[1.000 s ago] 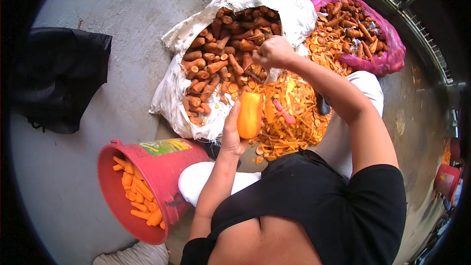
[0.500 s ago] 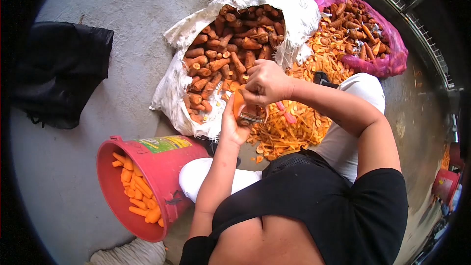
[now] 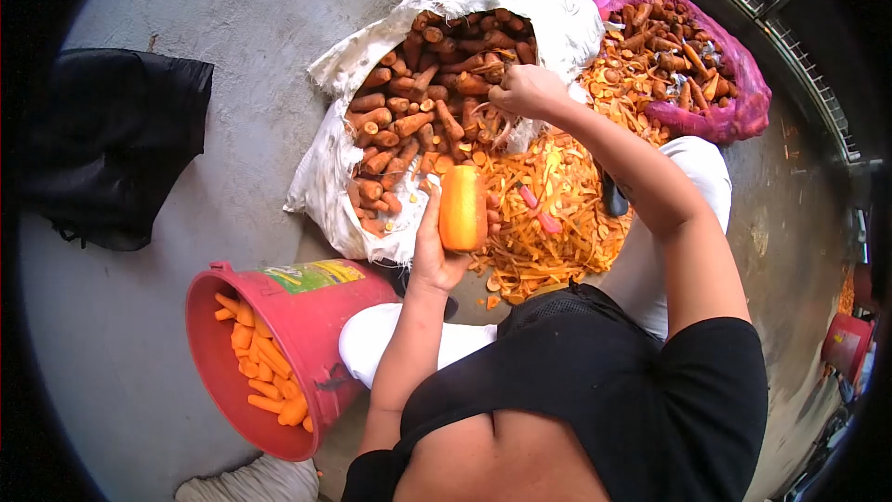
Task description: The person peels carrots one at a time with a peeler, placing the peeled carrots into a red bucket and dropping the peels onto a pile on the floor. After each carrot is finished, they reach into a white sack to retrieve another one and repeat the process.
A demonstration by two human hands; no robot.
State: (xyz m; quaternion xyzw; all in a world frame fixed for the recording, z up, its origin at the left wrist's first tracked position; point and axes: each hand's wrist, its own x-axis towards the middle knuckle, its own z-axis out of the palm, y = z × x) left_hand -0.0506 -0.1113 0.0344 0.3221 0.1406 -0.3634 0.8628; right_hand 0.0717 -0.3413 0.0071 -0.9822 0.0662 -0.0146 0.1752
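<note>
My left hand (image 3: 439, 246) is wrapped round a thick carrot (image 3: 463, 209), held upright with its bright orange, peeled side showing. My right hand (image 3: 530, 93) is closed and raised beyond the carrot, at the edge of the white sack (image 3: 437, 9). Below its fingers hangs a blurred peeler (image 3: 499, 123), apparently with a strip of peel, over the unpeeled carrots (image 3: 437, 74) in the sack. Beneath both hands, orange peelings (image 3: 567, 251) spread over the floor, with red pieces (image 3: 550, 223) lying on them.
A red bucket (image 3: 344, 316) tilts beside my left leg, with peeled carrots (image 3: 269, 363) inside. At the far right stands a pink mesh sack (image 3: 748, 98) of carrots and scraps. Black plastic (image 3: 121, 139) lies on the floor at left. Another red bucket (image 3: 846, 344) is at the right edge.
My right hand has moved away from the carrot, up toward the white sack, taking the peeler off it. The carrot in my left hand is now in plain sight.
</note>
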